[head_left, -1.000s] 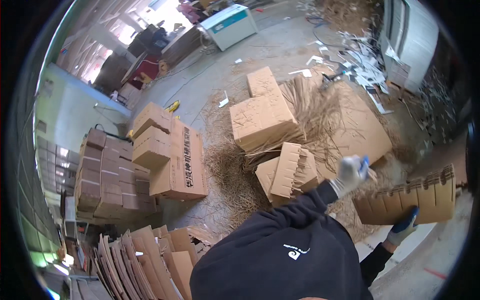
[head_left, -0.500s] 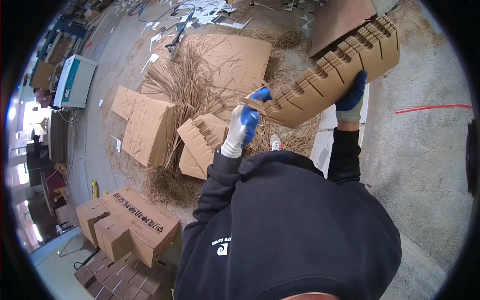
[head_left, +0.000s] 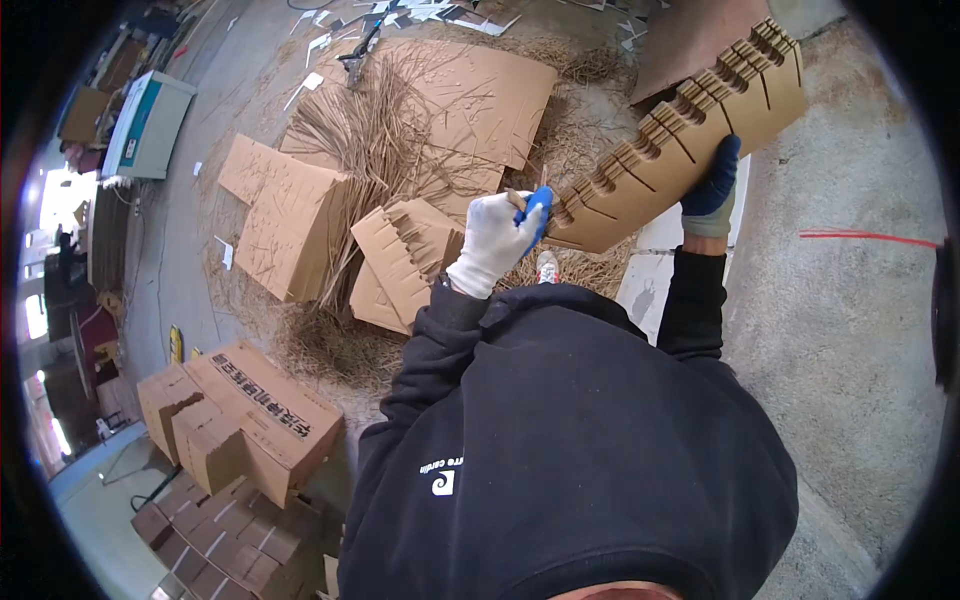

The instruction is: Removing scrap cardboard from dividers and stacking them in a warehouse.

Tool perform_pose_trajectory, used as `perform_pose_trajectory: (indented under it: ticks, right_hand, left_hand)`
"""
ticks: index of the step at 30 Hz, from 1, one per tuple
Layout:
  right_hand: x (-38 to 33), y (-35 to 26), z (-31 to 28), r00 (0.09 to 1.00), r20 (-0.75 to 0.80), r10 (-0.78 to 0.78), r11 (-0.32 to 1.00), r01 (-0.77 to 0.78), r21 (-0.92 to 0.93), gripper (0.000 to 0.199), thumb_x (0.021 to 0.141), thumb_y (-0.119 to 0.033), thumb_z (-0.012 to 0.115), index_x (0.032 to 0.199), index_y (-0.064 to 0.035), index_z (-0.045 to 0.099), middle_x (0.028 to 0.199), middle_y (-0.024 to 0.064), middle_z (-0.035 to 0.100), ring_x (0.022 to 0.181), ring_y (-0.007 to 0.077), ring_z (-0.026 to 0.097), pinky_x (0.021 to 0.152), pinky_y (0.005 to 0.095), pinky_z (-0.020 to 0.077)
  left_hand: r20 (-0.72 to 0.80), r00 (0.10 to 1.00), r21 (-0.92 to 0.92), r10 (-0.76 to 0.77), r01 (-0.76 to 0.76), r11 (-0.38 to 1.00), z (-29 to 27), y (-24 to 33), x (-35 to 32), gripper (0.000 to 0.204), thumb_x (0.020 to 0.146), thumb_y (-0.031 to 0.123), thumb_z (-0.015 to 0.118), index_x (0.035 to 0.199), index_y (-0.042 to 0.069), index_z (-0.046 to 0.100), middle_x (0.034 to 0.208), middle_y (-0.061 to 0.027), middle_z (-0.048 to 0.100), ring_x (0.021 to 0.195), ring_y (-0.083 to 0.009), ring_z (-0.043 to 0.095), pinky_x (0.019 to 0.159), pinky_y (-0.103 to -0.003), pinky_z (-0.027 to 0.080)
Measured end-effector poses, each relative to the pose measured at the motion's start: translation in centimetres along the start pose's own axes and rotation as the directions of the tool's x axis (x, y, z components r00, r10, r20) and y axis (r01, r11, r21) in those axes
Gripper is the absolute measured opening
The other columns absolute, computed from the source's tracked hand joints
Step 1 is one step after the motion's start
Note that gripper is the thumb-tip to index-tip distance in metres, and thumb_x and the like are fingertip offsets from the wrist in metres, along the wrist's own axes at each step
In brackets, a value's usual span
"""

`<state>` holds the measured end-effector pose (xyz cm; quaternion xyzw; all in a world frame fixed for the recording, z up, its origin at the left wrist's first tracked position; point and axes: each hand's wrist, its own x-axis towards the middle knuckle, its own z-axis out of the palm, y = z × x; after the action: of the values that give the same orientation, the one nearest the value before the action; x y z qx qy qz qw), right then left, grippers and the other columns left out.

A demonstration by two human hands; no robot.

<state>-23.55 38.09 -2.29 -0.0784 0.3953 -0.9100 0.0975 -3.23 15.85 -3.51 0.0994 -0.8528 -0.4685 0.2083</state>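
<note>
I hold a thick stack of slotted cardboard divider strips point(head_left: 680, 140) up in front of me, tilted from lower left to upper right. My left hand point(head_left: 497, 240), in a white glove with blue fingertips, grips the stack's lower left end. My right hand point(head_left: 712, 185), in a blue glove, clasps the stack's underside near its middle. Below the stack lies a second bundle of slotted dividers point(head_left: 400, 255) on the floor, beside a closed cardboard box point(head_left: 290, 230). My dark hooded top fills the lower middle of the view.
Loose cardboard trimmings point(head_left: 370, 130) and flat cardboard sheets point(head_left: 470, 90) cover the concrete floor ahead. Printed cartons point(head_left: 260, 410) are stacked at lower left. A white and teal machine point(head_left: 145, 125) stands at far left. A red line point(head_left: 865, 237) marks the floor at right.
The camera has swung round and the view has tilted. The divider stack went from my right side up to in front of me, now held by both hands.
</note>
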Motion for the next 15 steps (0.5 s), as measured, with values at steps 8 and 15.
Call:
perform_pose_trajectory:
  ticks: [8,15]
  right_hand:
    - [-4.1,1.3,5.0,0.916,0.006,-0.402,0.791,0.351,-0.501,0.029,0.094,-0.015,0.064,0.116,0.0045,0.063,0.108,0.0066,0.067,0.094,0.0145,0.063,0.086,0.0302,0.0504]
    - [-6.5,1.8,7.3,0.919,0.081,-0.385,0.759,0.366,-0.539,0.035,0.086,-0.014,0.073,0.112,0.007,0.064,0.105,0.0088,0.068,0.091,0.0161,0.065,0.084,0.03,0.0507]
  left_hand:
    - [-0.1,0.995,0.528,0.019,0.037,0.849,-0.6,-2.7,-1.3,0.038,0.093,0.03,0.057,0.063,0.008,0.064,0.058,-0.0153,0.062,0.053,-0.0336,0.063,0.052,-0.043,0.049]
    - [0.148,0.977,0.638,-0.155,0.026,0.769,-2.5,-2.9,-2.2,0.031,0.087,0.028,0.057,0.072,0.006,0.072,0.067,-0.0162,0.067,0.065,-0.0323,0.07,0.061,-0.043,0.054]
